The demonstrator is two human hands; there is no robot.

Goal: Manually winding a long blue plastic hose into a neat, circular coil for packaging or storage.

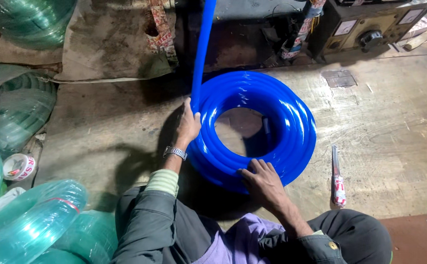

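Fingers of the left hand [189, 124] wrap the blue hose [201, 54] rising to the frame's top, while the right hand [262, 181] lies flat, open, on the blue coil [291, 122] at centre; slackening either could let loops spring loose.

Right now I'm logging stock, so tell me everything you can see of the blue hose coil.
The glossy blue plastic hose coil lies flat on the worn floor, wound in many turns around an open centre. One strand rises straight up out of view. The left hand grips that strand where it leaves the coil; the right hand presses flat on the near edge.
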